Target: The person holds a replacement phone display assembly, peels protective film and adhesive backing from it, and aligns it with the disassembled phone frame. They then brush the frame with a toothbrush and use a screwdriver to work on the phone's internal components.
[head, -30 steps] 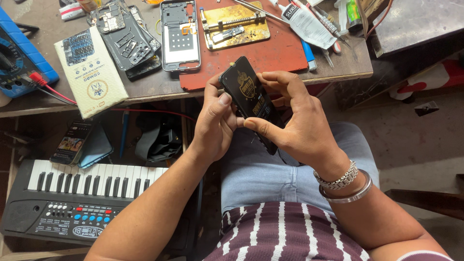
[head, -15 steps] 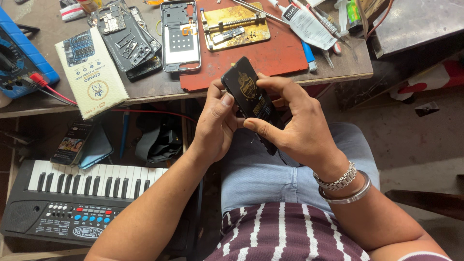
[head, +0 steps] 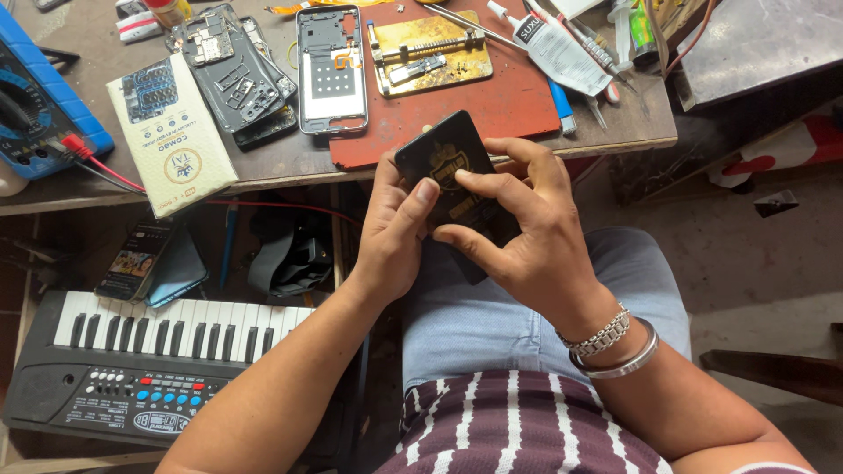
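Head view, looking down at my lap. Both hands meet at centre frame around a black phone cover with a gold emblem, held tilted just below the table edge. My left hand cups its left side from beneath, thumb laid across the face. My right hand curls over the right side, forefinger tip pressing on the emblem, thumb clamped under the lower edge. Wrists angle inward, forearms rising from the lower frame; bracelets sit on the right wrist. On the table, upper centre, lies an opened phone beside a red mat. Lower left, a small keyboard.
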Demonstrator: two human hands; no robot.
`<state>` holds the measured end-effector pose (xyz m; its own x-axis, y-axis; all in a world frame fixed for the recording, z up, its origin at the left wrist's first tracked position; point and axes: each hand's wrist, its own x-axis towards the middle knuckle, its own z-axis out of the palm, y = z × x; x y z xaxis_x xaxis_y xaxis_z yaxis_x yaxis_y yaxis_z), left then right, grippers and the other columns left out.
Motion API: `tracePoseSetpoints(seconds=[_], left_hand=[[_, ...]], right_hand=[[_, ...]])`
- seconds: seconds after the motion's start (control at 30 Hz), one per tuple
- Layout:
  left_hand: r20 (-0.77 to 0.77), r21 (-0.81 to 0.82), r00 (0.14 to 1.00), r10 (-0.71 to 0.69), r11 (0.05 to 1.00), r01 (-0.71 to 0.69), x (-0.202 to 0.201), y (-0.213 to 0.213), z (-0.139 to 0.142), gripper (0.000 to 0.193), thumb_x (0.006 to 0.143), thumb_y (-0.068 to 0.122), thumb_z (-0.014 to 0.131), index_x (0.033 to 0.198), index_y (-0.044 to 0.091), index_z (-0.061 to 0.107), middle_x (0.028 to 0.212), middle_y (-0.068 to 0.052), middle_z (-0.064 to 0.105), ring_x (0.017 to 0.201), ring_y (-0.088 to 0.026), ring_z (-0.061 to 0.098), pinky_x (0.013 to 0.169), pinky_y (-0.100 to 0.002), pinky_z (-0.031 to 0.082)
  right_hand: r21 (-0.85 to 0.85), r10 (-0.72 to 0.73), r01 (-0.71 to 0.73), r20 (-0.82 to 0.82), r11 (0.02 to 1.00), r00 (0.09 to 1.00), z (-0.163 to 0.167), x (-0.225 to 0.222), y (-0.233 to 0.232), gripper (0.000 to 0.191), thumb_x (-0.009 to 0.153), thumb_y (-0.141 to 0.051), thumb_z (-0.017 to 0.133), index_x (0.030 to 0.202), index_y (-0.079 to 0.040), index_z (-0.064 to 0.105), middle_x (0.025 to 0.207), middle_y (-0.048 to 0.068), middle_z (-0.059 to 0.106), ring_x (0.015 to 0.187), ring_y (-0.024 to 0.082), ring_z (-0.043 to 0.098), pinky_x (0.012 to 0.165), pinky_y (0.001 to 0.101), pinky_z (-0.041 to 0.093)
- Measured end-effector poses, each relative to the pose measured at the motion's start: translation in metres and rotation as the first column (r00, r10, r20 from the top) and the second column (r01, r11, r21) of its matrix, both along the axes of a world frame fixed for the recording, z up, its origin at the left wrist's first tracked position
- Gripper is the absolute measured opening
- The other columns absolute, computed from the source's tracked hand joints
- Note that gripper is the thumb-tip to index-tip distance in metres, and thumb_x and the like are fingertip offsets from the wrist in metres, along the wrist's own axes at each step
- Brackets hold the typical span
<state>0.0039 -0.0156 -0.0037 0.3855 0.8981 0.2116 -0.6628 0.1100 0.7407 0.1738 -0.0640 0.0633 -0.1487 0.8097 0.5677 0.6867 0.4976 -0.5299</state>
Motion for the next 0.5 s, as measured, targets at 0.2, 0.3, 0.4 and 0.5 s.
tracePoseSetpoints(seconds=[0.2,0.3,0.4,0.5], left_hand=[[-0.104,0.167,0.986,0.134,0.979,-0.115,0.001,-0.001,0.001,0.023,0.115,0.015,0.051,0.135,0.004,0.051,0.130,-0.007,0.062,0.121,-0.010,0.058,0.110,-0.027,0.049],[-0.138,0.164,0.986,0.093,0.984,-0.070,0.002,-0.004,0.002,0.020,0.116,0.015,0.052,0.133,0.004,0.052,0.126,-0.006,0.063,0.116,-0.009,0.060,0.105,-0.025,0.051],[-0.160,0.133,0.986,0.047,0.991,-0.026,0.002,-0.007,0.004,0.021,0.113,0.014,0.054,0.131,0.004,0.052,0.123,-0.006,0.065,0.114,-0.010,0.061,0.102,-0.026,0.052],[-0.183,0.164,0.982,0.048,0.986,-0.018,0.003,-0.008,0.005,0.022,0.114,0.014,0.056,0.133,0.003,0.053,0.122,-0.006,0.066,0.113,-0.010,0.061,0.101,-0.026,0.052]], right_hand=[[-0.114,0.011,-0.047,-0.293,0.992,0.956,-0.001,0.008,0.002,0.031,0.095,-0.016,0.083,0.121,-0.007,0.068,0.123,0.007,0.064,0.097,0.014,0.063,0.083,0.0261,0.053],[-0.164,0.027,-0.165,-0.627,0.973,0.778,-0.003,0.013,0.007,0.038,0.096,-0.013,0.078,0.126,-0.007,0.056,0.116,0.002,0.065,0.095,0.005,0.064,0.084,0.0196,0.055],[-0.212,0.004,-0.189,-0.655,0.959,0.755,-0.006,0.020,0.012,0.032,0.099,-0.006,0.077,0.126,-0.005,0.060,0.106,0.001,0.065,0.095,0.004,0.064,0.086,0.0188,0.055],[-0.267,-0.027,-0.204,-0.666,0.942,0.745,-0.010,0.023,0.016,0.024,0.099,-0.004,0.077,0.120,0.000,0.066,0.101,0.000,0.067,0.091,0.004,0.063,0.081,0.0187,0.054]])
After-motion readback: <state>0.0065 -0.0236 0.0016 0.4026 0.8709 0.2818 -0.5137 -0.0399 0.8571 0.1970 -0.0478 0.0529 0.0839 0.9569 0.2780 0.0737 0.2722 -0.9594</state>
